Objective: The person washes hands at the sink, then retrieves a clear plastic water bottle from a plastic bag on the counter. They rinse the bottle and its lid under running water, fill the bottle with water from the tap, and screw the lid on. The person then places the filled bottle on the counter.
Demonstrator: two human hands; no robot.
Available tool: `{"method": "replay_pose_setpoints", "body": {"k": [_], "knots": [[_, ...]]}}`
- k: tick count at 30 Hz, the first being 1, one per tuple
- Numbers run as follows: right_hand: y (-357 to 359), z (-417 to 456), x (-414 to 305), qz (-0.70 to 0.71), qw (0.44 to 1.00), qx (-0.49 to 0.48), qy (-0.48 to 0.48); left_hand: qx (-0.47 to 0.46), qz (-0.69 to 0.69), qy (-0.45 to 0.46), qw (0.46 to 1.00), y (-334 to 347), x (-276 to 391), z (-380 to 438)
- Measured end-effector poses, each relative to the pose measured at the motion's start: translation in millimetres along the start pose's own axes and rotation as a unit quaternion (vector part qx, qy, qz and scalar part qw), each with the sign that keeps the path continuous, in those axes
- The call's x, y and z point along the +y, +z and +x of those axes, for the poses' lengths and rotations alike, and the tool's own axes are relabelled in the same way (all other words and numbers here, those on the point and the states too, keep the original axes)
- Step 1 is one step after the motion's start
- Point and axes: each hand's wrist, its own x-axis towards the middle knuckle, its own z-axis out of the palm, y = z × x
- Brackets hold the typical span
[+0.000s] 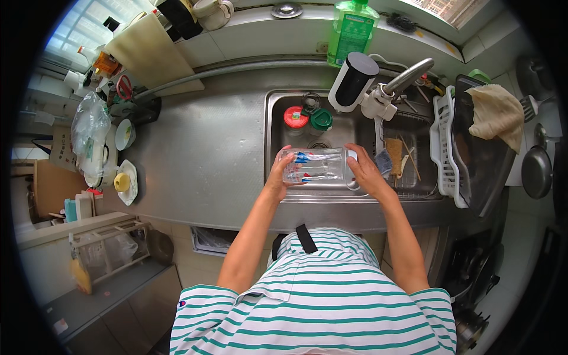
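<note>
A clear jar (317, 165) with red and blue print lies sideways between my hands, over the front of the stainless steel sink (284, 198). My left hand (278, 173) grips one end of it. At the other end, my right hand (366, 171) holds the jar beside a white lid or rim (352, 155); I cannot tell whether that part is fastened. Behind the jar, inside the basin, stand a red-lidded container (296, 117) and a green-lidded container (321, 120). A dark transparent piece (310, 103) touches the basin's back wall near them.
The faucet (390, 95) with its white-and-black unit (354, 82) overhangs the sink's right side. A green detergent bottle (353, 33) stands behind. To the right are a wire rack (426, 188) and a white plastic basket (446, 151). A plate (128, 191) sits on the left counter.
</note>
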Motion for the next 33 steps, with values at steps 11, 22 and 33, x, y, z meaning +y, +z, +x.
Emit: {"method": "replay_pose_setpoints", "body": {"k": [11,22,33], "knots": [[13.2,0.7,-13.6,-0.033,0.994,0.066,0.079,0.007,-0.015,0.001,1.000,-3.1,6.9,7.5],[21.8,-7.4,14.1,0.027,0.990,0.056,0.130,0.048,0.072,0.004,0.996,16.4,20.3,5.8],[5.0,-15.2,10.1,-0.042,0.989,0.128,0.062,-0.042,0.069,0.103,0.991,12.5,-12.4,19.5]]}}
